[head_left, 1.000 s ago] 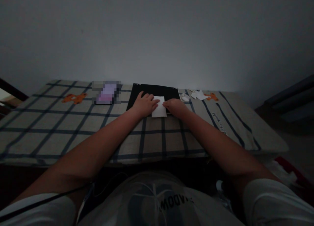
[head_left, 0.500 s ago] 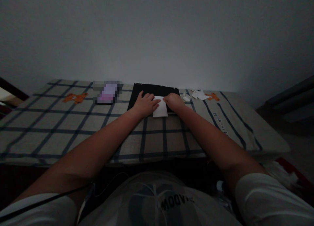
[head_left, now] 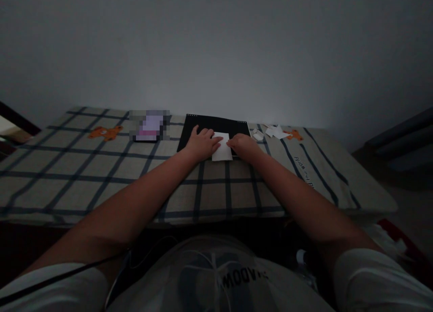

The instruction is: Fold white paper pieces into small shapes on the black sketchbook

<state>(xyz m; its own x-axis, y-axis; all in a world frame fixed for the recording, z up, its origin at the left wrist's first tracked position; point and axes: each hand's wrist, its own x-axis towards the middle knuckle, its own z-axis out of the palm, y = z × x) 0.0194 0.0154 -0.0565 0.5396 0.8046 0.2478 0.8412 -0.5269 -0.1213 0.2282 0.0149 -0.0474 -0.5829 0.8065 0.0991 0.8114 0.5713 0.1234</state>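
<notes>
White paper [head_left: 221, 153] is pressed by the left hand [head_left: 200, 146], fingers spread; the right hand [head_left: 246, 146], fingers bunched, has been drawn nearer along the paper's right edge, apparently smoothing it.

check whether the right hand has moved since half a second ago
Yes, slightly: the right hand has come nearer the person, away from the far edge of the black pad.
</notes>
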